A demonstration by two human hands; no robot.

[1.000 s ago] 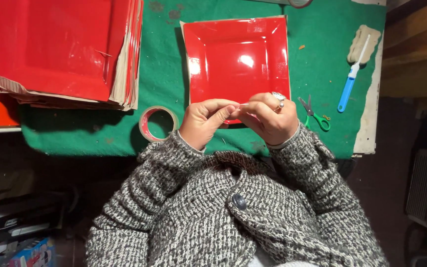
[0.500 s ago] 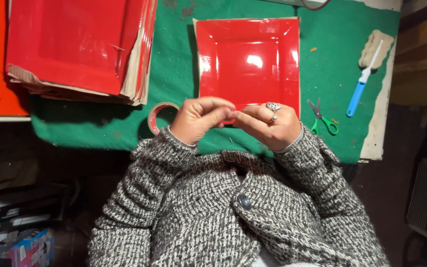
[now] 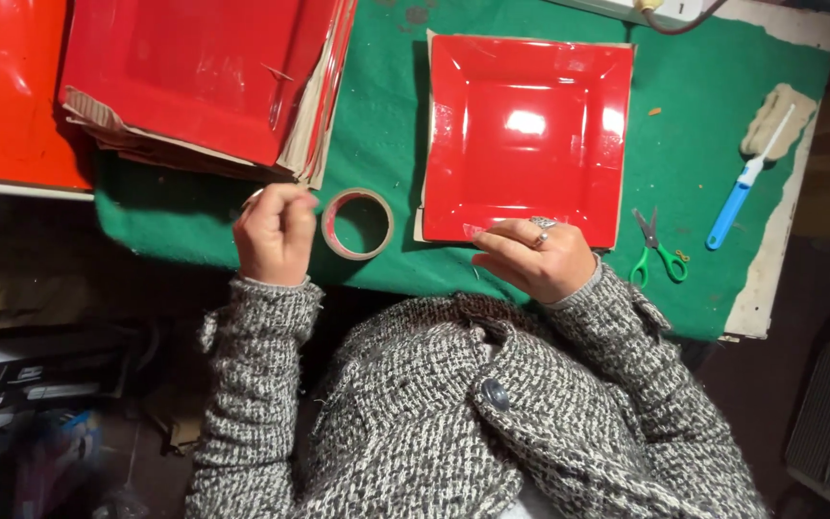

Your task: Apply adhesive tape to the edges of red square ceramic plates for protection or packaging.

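Note:
A glossy red square plate [image 3: 526, 135] lies on the green felt mat [image 3: 377, 115]. My right hand [image 3: 533, 259], wearing a ring, rests at the plate's near edge with its fingertips on the rim near the front left corner, holding nothing. My left hand [image 3: 275, 235] is curled shut just left of a roll of clear tape [image 3: 357, 223], over the mat's near edge. A pale sliver shows at its fingertips; I cannot tell what it is. My grey tweed sleeves fill the lower view.
A stack of red plates with card backing [image 3: 204, 82] sits at the back left, beside a red sheet [image 3: 2, 96]. Green-handled scissors [image 3: 660, 252] and a blue-handled tool [image 3: 737, 197] lie to the right, near a pale sponge [image 3: 775, 111].
My hands were together at the plate's near edge, pinching something thin. They have parted: the left hand swung left past the tape roll, while the right stayed on the plate's rim.

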